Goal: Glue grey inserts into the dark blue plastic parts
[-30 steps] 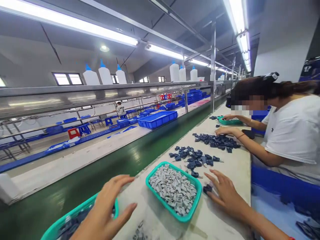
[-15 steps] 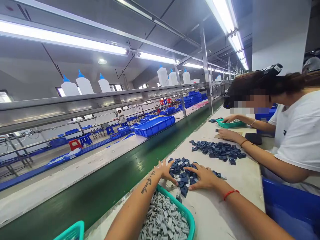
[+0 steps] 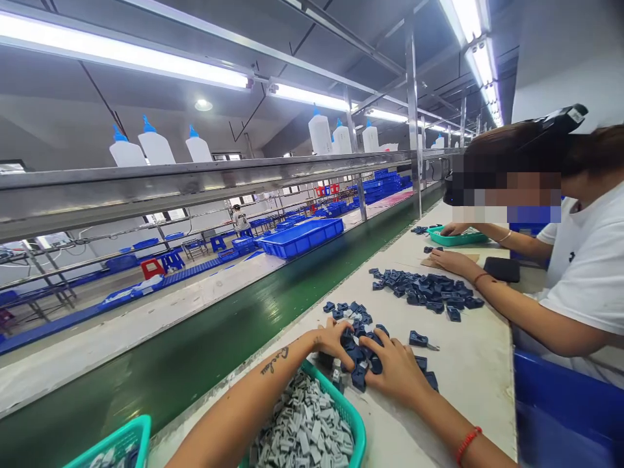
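Note:
My left hand and my right hand face each other over the worktable, fingers curled around a cluster of dark blue plastic parts squeezed between them. Some of the parts under my fingers are hidden. More of the same parts, with a few pale bits, lie just beyond my left fingers. A few loose ones rest to the right of my right hand. Below my left wrist stands a green basket filled with small light grey plastic pieces.
Another green basket is at the lower left. A green conveyor belt runs along the table's left. Farther up lies a second pile of dark blue parts, near a co-worker's arm. A blue bin stands at the right.
My spread fingers have curled in around the parts, and both hands have drawn slightly toward me. The pile has split, leaving some parts behind and some at the right.

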Demonstrator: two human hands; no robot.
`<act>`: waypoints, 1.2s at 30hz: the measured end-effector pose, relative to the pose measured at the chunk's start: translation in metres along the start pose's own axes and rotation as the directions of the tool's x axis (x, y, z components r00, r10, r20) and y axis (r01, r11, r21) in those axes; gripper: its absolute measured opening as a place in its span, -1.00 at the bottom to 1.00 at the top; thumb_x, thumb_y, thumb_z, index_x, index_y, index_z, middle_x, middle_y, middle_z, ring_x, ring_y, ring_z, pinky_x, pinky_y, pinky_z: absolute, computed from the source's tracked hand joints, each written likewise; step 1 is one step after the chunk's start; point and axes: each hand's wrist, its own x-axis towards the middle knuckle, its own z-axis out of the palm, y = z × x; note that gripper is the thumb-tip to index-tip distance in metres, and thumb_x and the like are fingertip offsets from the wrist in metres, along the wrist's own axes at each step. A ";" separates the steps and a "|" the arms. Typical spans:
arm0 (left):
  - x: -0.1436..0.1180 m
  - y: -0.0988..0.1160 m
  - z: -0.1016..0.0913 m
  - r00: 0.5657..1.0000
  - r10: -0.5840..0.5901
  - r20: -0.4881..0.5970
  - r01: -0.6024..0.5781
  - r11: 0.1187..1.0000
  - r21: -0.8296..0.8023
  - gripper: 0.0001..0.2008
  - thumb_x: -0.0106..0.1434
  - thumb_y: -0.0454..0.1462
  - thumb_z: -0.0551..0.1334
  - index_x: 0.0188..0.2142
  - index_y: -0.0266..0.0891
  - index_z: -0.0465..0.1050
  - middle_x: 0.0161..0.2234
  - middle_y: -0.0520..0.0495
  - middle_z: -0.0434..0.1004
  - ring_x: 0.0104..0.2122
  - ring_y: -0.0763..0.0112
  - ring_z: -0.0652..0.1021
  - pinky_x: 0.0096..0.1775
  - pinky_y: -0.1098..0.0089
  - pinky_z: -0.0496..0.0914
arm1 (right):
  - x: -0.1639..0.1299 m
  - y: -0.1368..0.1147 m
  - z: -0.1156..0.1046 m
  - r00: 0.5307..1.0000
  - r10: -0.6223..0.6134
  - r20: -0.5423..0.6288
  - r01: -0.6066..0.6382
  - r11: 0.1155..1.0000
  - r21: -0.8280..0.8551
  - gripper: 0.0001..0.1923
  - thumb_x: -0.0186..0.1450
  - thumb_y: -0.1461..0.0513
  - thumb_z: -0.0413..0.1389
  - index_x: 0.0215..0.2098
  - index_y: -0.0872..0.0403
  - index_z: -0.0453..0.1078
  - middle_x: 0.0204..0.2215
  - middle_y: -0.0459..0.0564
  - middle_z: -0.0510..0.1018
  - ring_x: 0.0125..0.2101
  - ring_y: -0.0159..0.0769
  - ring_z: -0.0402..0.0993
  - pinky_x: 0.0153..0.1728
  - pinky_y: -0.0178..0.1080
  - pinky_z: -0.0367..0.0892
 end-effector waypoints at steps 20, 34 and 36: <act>0.006 0.034 0.031 0.987 -0.085 -0.136 0.082 0.996 -0.028 -0.62 0.24 -0.22 0.21 0.05 -0.20 0.29 0.07 -0.17 0.36 -0.07 0.13 0.48 -0.14 0.04 0.44 | 0.012 0.019 0.020 0.864 0.198 -0.462 0.088 0.846 0.527 -0.68 0.28 0.09 0.06 -0.06 0.07 0.30 0.00 0.03 0.34 -0.07 -0.26 0.33 -0.08 -0.07 0.31; 0.026 0.063 0.025 0.995 -0.050 0.081 0.047 0.998 0.032 -0.44 0.22 -0.21 0.23 0.19 -0.09 0.11 0.24 -0.20 0.11 0.11 -0.06 0.32 0.00 -0.17 0.30 | 0.019 0.034 0.005 0.814 0.568 -0.118 0.129 0.021 0.991 -0.64 0.29 0.13 0.06 0.01 0.10 0.24 -0.15 -0.02 0.42 -0.26 -0.37 0.42 -0.27 -0.19 0.41; 0.032 0.063 0.021 0.996 -0.013 0.085 0.008 0.998 0.056 -0.46 0.22 -0.21 0.23 0.17 -0.11 0.15 0.23 -0.20 0.15 0.09 -0.04 0.34 -0.01 -0.14 0.32 | 0.017 0.039 0.000 0.820 0.571 -0.040 0.126 -0.112 0.986 -0.64 0.29 0.12 0.06 0.01 0.10 0.24 -0.17 -0.02 0.42 -0.28 -0.38 0.42 -0.30 -0.22 0.42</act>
